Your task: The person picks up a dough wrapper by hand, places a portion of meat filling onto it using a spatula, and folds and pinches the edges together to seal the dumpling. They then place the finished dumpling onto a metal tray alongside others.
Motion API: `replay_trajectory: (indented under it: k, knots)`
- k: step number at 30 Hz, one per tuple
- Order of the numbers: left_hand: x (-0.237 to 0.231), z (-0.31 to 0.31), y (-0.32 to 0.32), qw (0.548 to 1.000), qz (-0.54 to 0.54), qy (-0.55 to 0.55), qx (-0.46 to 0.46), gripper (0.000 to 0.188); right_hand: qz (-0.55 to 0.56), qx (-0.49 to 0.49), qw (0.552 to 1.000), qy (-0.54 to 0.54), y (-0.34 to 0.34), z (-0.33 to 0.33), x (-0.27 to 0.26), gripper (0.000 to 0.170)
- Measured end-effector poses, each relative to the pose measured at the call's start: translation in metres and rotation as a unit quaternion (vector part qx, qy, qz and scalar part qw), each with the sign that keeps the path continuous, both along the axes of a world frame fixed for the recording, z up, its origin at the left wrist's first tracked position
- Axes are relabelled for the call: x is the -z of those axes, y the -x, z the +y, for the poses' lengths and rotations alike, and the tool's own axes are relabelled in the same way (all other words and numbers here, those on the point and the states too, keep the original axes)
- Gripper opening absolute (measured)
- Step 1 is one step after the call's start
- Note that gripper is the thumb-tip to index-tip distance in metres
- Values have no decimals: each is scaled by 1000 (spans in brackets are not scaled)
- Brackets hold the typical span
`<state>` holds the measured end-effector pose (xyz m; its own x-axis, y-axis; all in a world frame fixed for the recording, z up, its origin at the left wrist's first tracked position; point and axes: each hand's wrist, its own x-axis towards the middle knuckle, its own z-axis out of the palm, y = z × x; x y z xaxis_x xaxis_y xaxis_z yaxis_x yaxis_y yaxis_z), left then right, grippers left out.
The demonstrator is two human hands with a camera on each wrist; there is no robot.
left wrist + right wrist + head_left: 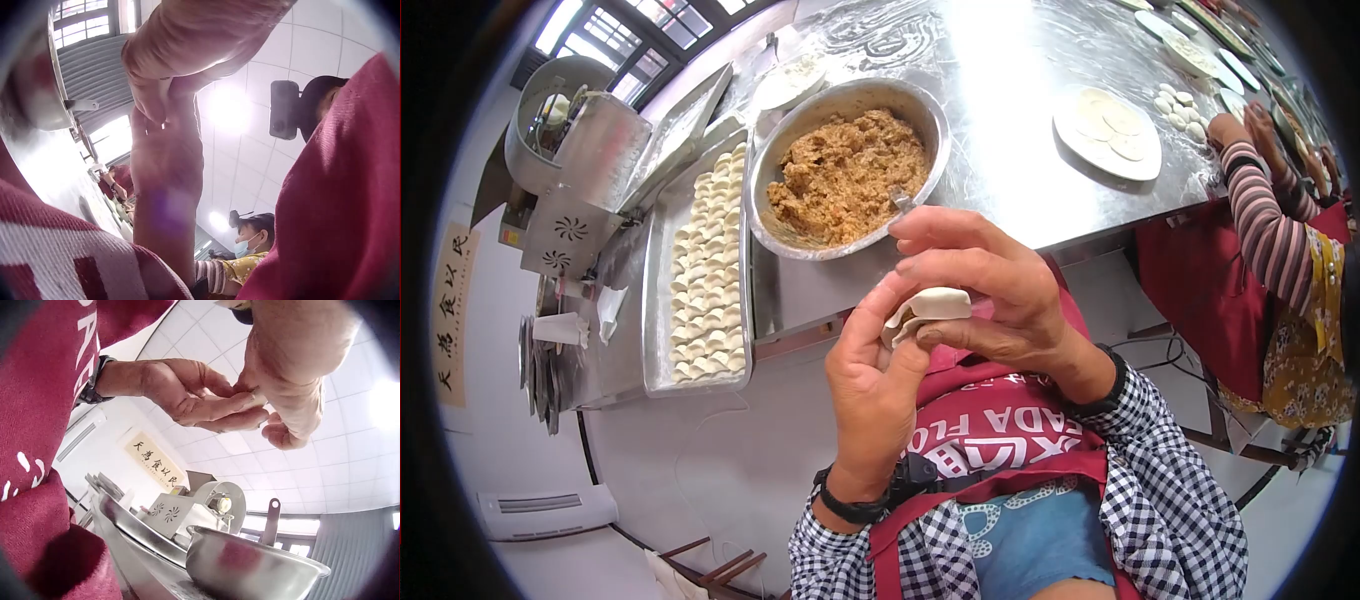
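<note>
A folded white dough wrapper [938, 304], with a bit of brown filling showing at its opening, is held between both hands in front of the apron. The left hand [872, 370] grips its left side, thumb at the lower edge. From the right, the right hand [1010, 295] pinches the wrapper between thumb and fingers. In the left wrist view the right hand [165, 156] meets the left hand [206, 37]; the dough is hidden there. Fingers of the left hand [181, 394] and right hand [287, 369] come together in the right wrist view.
A steel bowl of brown filling [850, 165] with a utensil stands beyond the hands. Left of it lies a tray [653, 330] with rows of dumplings. A plate of round wrappers [1145, 168] and dough pieces [1182, 110] are at right, near another person's striped sleeve [1262, 215].
</note>
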<state>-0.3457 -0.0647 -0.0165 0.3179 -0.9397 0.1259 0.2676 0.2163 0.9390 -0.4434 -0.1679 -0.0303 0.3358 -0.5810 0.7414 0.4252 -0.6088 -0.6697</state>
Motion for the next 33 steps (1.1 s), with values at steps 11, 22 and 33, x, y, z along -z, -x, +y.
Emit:
replay_trajectory:
  k: [11,22,33]
  knots:
    - [6,-4,-5,986,164,-29,19,42,22,25,999,18,-2,2,7,16]
    - [5,-1,1,994,-94,-46,-20,41,45,-25,998,29,3,-2,18,16]
    - [6,-9,0,998,-3,-65,-22,43,57,-23,997,42,3,-5,22,19]
